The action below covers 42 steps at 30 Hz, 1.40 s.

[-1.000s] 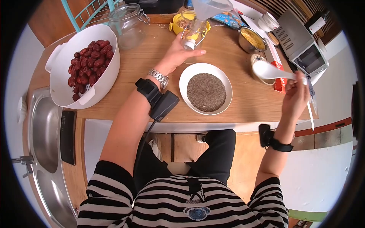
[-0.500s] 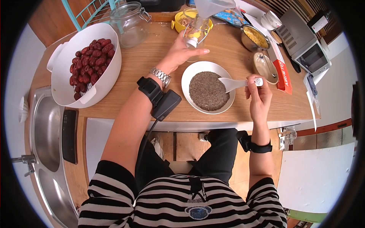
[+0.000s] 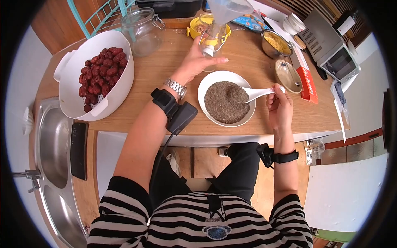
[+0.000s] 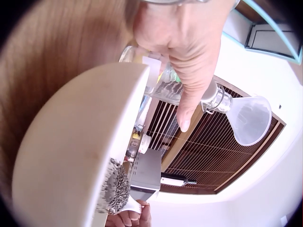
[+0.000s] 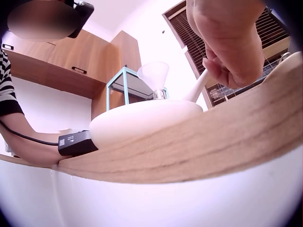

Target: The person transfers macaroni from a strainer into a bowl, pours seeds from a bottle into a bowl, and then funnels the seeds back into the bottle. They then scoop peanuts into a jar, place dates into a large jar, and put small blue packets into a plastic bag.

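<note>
My left hand (image 3: 193,62) holds a clear glass swing-top bottle (image 4: 168,90), its thumb and fingers around the side. A translucent funnel (image 4: 250,120) sits in the bottle's mouth. Just in front stands a white bowl (image 3: 202,89) of tiny grey-brown seeds (image 3: 223,105). From the right side, my right hand (image 3: 281,108) pinches the handle of a white spoon (image 3: 259,92). The spoon's head dips into the seeds, near the bowl's right side. In the right wrist view the bowl's wall (image 5: 142,123) hides the seeds.
A white basket (image 3: 120,82) of red dates stands left, beside a clip-top glass jar (image 3: 142,37). Behind the bottle is a yellow container (image 3: 192,31). To the right are a metal bowl (image 3: 264,45) of yellow food, a glass lid (image 3: 285,74) and a red box (image 3: 308,84).
My right hand has brought the spoon left from above the glass lid down into the bowl, and its head has sunk into the seeds. The left hand stays on the bottle.
</note>
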Motion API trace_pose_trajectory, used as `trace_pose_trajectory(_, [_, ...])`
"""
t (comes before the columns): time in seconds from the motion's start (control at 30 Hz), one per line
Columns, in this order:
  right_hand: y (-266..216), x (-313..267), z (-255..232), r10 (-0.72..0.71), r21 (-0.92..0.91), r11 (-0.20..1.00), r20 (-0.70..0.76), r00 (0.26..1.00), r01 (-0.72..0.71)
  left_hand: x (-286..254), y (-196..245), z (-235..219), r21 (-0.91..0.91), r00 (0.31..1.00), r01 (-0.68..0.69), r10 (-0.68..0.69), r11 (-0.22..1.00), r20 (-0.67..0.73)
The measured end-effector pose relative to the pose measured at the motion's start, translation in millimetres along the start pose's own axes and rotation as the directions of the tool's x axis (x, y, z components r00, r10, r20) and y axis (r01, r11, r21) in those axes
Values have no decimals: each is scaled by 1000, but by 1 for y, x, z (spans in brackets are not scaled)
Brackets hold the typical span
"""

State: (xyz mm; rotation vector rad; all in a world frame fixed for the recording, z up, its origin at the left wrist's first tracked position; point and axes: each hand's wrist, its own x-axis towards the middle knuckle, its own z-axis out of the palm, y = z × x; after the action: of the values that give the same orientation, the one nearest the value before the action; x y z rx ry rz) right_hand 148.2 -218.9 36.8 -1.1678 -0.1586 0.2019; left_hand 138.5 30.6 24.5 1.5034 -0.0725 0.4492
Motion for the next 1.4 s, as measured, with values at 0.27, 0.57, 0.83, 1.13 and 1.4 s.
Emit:
trace_pose_trajectory(0.27, [-37, 7, 12, 7, 152, 988, 78, 997, -19, 0, -3, 1, -47, 1000, 17, -18, 999, -5])
trace_pose_trajectory(0.57, [-112, 35, 42, -72, 238, 971, 218, 973, 18, -3, 5, 2, -52, 998, 56, -56, 997, 5])
trace_pose_trajectory(0.83, [-141, 82, 94, -181, 222, 967, 242, 953, 127, -1, -4, -1, -97, 999, 35, -33, 995, 27])
trace_pose_trajectory(1.13, [-105, 81, 130, -380, -108, 902, 257, 889, 417, -1, -2, -1, -53, 999, 34, -33, 998, 28])
trace_pose_trajectory(1.4, [-97, 64, 126, -531, -249, 661, 510, 676, 707, 0, -4, 0, -58, 999, 43, -42, 997, 27])
